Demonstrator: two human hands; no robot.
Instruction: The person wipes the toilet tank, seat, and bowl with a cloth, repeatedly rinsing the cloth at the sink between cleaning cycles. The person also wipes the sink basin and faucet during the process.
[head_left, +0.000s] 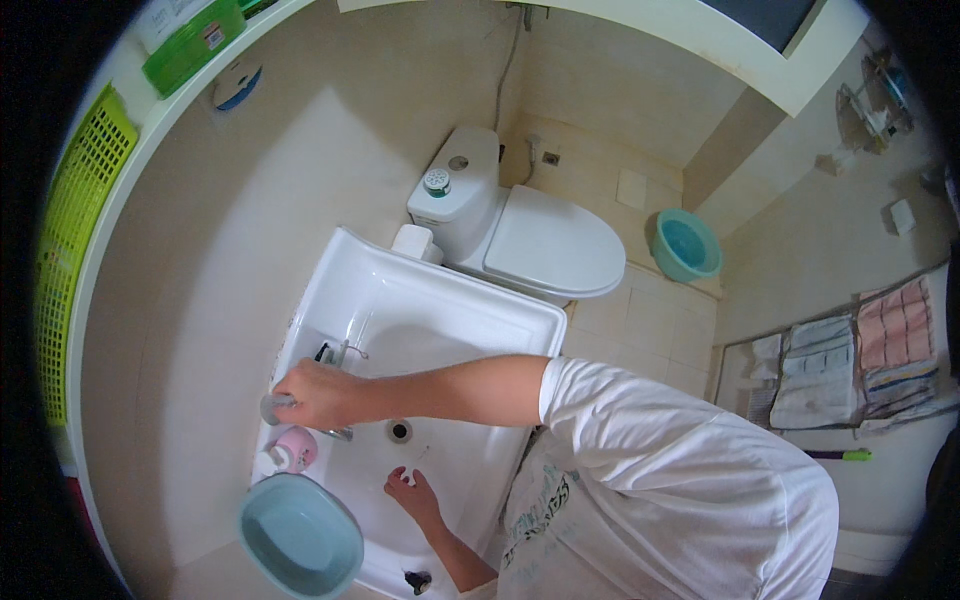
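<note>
My right hand (319, 394) is at the wall-side rim of a white washbasin (457, 315). Its fingers curl around a greyish object (276, 409), mostly hidden, whose kind I cannot tell. Just below this hand, the tip of a metal faucet (343, 433) shows. Over the bowl, my left hand (412, 495) holds nothing, its fingers slightly bent and apart. Between the hands lies the round drain (400, 430). A pink pump bottle (301, 448) with a white top stands on the rim, beside a light-blue plastic basin (300, 532).
Beyond the washbasin stands a white toilet (555, 244), with a small round container (436, 182) on its tank. A turquoise tub (686, 246) is on the floor. Towels (814, 371) hang at right. A shelf edge (112, 195) bearing green baskets (82, 225) curves along the left.
</note>
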